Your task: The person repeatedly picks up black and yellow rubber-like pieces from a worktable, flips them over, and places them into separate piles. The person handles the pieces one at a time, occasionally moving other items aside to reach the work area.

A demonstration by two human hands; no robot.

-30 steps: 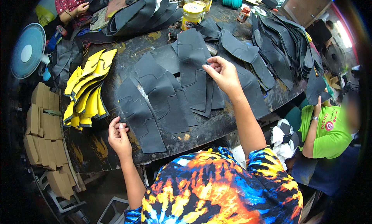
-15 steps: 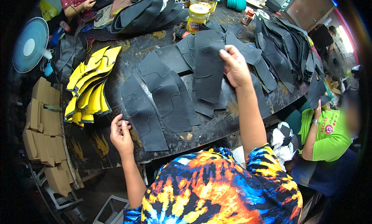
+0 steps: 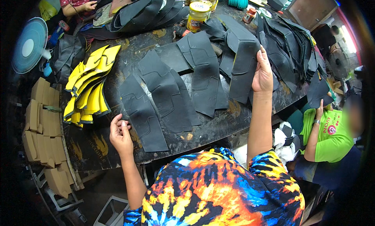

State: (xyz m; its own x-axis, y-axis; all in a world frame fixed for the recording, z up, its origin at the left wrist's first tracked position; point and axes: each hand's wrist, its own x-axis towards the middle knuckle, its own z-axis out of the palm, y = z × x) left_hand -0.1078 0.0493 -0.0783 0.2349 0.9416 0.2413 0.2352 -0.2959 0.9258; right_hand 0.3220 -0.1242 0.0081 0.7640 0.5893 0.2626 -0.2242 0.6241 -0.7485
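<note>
My right hand (image 3: 262,74) is closed on the right edge of a black cut leather-like piece (image 3: 243,56), which hangs tilted over the right part of the table. My left hand (image 3: 122,135) has its fingers loosely curled and apart, with nothing seen in them. It hovers beside the left edge of a flat black panel (image 3: 142,112) with a stepped seam line. To the right of that panel lie another black panel (image 3: 166,95) and a longer one (image 3: 205,73), partly overlapping other pieces.
Yellow pieces with black edges (image 3: 91,85) are stacked at the left. Black pieces are heaped at the right (image 3: 287,50) and far side (image 3: 140,13). A yellow-lidded jar (image 3: 198,17) stands at the back. A fan (image 3: 29,46), cartons (image 3: 45,124) and two other people are around the table (image 3: 93,147).
My right hand has moved right with the black piece, uncovering the long panel below. My left hand has hardly moved.
</note>
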